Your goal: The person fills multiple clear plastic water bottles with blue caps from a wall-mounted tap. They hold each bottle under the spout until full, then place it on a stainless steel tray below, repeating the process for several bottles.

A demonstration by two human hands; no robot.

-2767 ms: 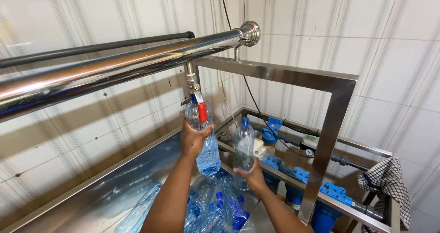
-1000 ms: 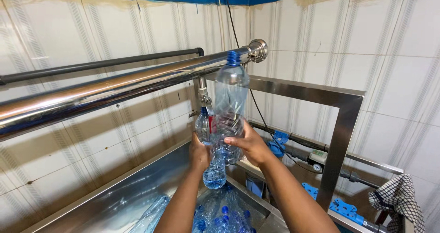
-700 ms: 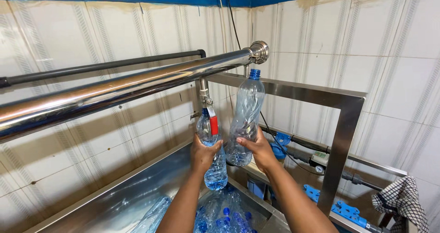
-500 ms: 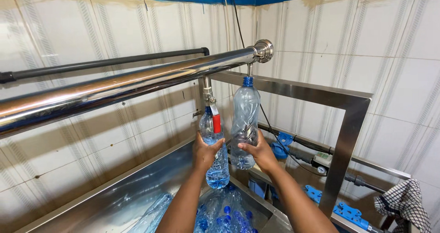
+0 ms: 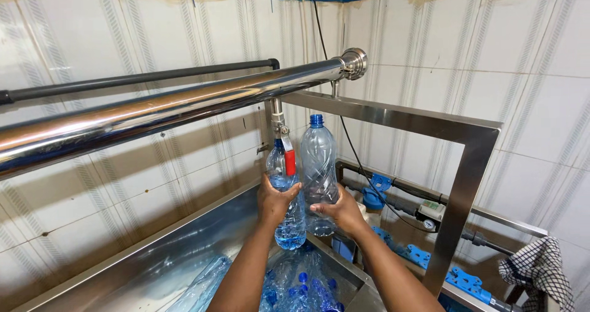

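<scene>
two clear plastic bottles up at the fill point. left hand wrapped round the body of the bottle under the tap, mouth pushed up against the little spout with the red-handled valve hanging off the big stainless pipe. looks part full, water sitting in the lower half. right hand cupping the base of the capped bottle, blue cap on, held upright just beside the first one, the two nearly touching. looks empty, though hard to be sure through the clear plastic.

to do the fill well, probably: keep the neck square under the spout so nothing runs down the outside, grip firm but no squeezing, since thin plastic like this would likely buckle and slosh. keep the second bottle clear of the valve handle so it can't get knocked.

down below, a stainless trough with a heap of blue-capped bottles lying in it. square steel frame to the right, blue pipe fittings along the back rail behind it, a checked cloth draped at the far right. black cable running down the tiled wall in the corner.
</scene>
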